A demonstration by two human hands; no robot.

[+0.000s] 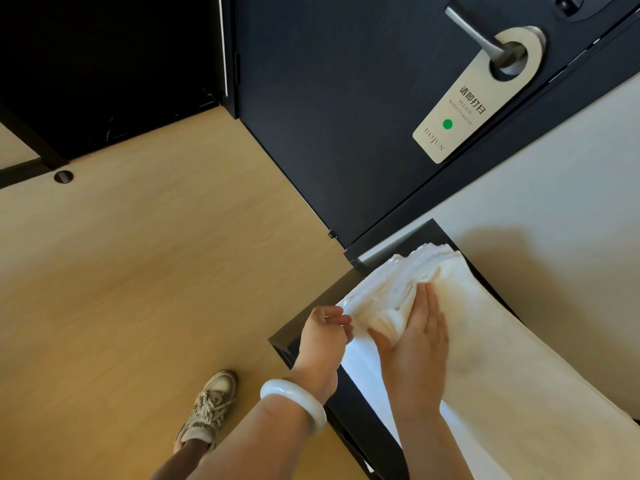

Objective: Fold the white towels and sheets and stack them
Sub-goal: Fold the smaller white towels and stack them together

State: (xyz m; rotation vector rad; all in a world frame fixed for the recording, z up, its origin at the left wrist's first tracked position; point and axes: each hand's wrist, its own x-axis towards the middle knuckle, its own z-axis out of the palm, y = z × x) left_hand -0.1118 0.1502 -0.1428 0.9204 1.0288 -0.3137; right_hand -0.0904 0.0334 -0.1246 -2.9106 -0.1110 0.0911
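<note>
Left hand: the left hand (325, 332) has its fingers curled, pinching the near-left edge of the white towel (384, 296).
Right hand: the right hand (417, 344) lies released and flat on the same towel, fingers straight and pressed on the cloth, thumb spread under a bunched fold.
Towel: it lies half-gathered on the dark desk (304, 329), between the two hands.
Stack: layered edges of folded towels (431, 256) show at the far end of the desk, just behind the right fingertips.
Sheet: a broad white sheet (540, 382) lies smooth along the desk's right side, touching the towel.
Wrist: a white bangle (294, 400) sits on the left forearm.
Floor: a pale wooden floor (138, 271) lies to the left, with a laced sneaker (211, 407) on it.
Door: a dark door (346, 116) stands beyond the desk; a hanger card (474, 98) with a green dot hangs on its metal handle (472, 32).
</note>
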